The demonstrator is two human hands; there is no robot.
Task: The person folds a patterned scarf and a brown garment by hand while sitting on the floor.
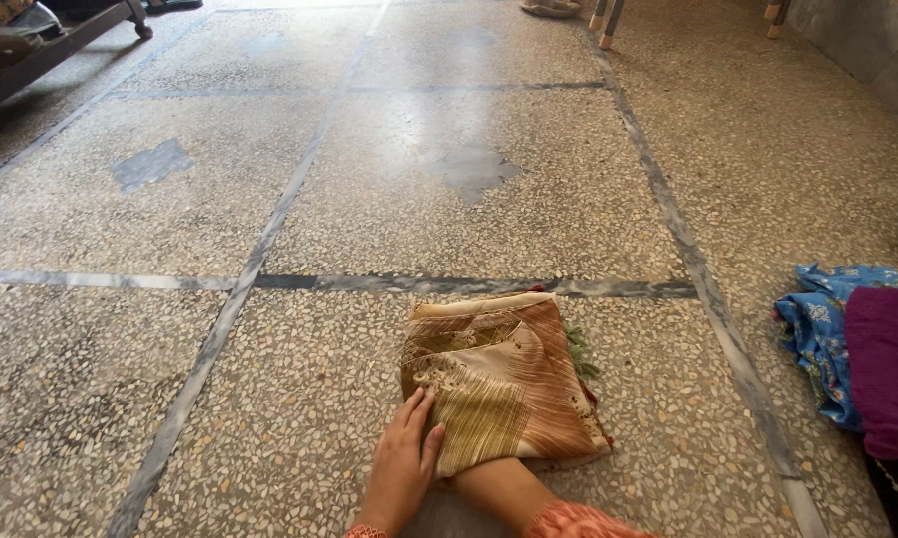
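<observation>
Our left hand [405, 460] lies flat on the near left corner of a folded cloth [504, 384], fingers straight and close together, pressing it to the floor. Our right hand is tucked beneath the cloth's near edge; only the forearm and an orange cuff show, so we cannot tell whether those fingers are spread or curled.

The cloth sits on the floor just in front of us, a thick, roughly square bundle in brown, tan and cream, with a green scrap peeking out on its right side. It looks light, thin and limp, likely to slide open if lifted by one corner; we judge it best taken from underneath, with the flat hand steadying the top.

The terrazzo floor [489, 209] is speckled stone, hard and smooth, split by grey strips. A blue patterned garment [817, 329] and a purple cloth [887, 369] lie well apart on the right. Furniture legs [608, 25] stand far off.
</observation>
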